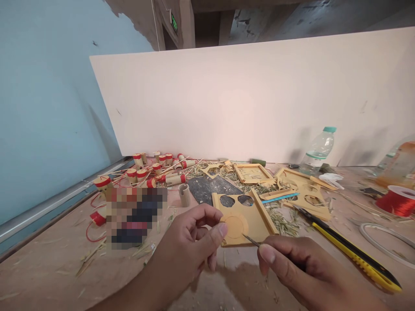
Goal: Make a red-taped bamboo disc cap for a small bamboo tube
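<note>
Left hand (191, 242): thumb and fingers pinch the near-left edge of the cut wooden panel (243, 220), thumb tip touching its round disc (234, 226)
Right hand (292, 268): fingers closed around a thin pointed tool (251, 240), its tip touching the panel just right of the disc
Wooden panel: lies flat on the surface (48, 268) between both hands, two dark cut-outs along its far edge
Right of the right hand: yellow-and-black utility knife (350, 250) lying aslant, near the wrist
Beyond the panel: more cut wooden frames (304, 190), a blue stick (280, 198), straw-like shavings (282, 218)
Far left of the left hand: bamboo tubes wound with red thread (155, 168)
Far right: red thread spool (399, 201), clear plastic bottle (319, 149) by the white board (259, 95)
</note>
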Available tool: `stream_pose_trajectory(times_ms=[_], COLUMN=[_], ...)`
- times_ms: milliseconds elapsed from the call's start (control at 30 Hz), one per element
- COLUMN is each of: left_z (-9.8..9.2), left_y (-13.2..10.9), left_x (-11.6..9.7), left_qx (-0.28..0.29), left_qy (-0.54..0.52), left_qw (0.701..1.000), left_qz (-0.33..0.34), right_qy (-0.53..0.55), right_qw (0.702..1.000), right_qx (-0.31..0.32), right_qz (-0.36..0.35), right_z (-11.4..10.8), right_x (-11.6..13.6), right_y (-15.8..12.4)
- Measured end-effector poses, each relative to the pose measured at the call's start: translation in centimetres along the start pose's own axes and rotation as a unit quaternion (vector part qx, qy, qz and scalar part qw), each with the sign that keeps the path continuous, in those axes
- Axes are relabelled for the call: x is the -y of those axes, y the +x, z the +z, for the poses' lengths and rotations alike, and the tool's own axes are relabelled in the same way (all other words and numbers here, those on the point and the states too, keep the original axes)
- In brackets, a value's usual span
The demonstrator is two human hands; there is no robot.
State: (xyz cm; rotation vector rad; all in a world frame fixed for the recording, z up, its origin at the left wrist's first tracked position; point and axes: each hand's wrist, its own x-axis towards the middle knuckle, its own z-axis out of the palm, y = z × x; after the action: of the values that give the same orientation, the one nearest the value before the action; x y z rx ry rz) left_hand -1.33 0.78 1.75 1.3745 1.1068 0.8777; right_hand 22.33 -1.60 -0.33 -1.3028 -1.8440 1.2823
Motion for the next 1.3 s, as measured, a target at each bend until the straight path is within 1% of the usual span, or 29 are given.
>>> stream_pose_trajectory(times_ms=[467,667,867,1133,1300], left_z=[-0.04,-0.09,0.02,0.12,0.17], left_y=[0.11,0.02,0.00,0.12,0.12], left_x=[0.08,0.09,-0.14,-0.03,-0.06], left_qx=[-0.001,-0.002,0.001,0.002,0.007], left_qy=[0.001,-0.002,-0.011,-0.013,-0.023], left_qw=[1.000,1.000,1.000,1.000,1.000], left_qz=[0.010,0.003,0.001,0.003,0.003], right_qy=[-0.021,-0.023,-0.031,-0.009,-0.008], right_qw=[1.000,1.000,0.999,1.000,1.000], right_qx=[-0.013,-0.002,0.001,-0.004,0.004], right_qz=[-0.005,-0.006,-0.009,-0.005,-0.003], right_z=[-0.34,-0.15,-0.40,-0.30,-0.31], right_x=[-0.17,0.02,-0.08,-0.26,-0.39], right_y=[-0.14,0.13,0.21,0.03,-0.31])
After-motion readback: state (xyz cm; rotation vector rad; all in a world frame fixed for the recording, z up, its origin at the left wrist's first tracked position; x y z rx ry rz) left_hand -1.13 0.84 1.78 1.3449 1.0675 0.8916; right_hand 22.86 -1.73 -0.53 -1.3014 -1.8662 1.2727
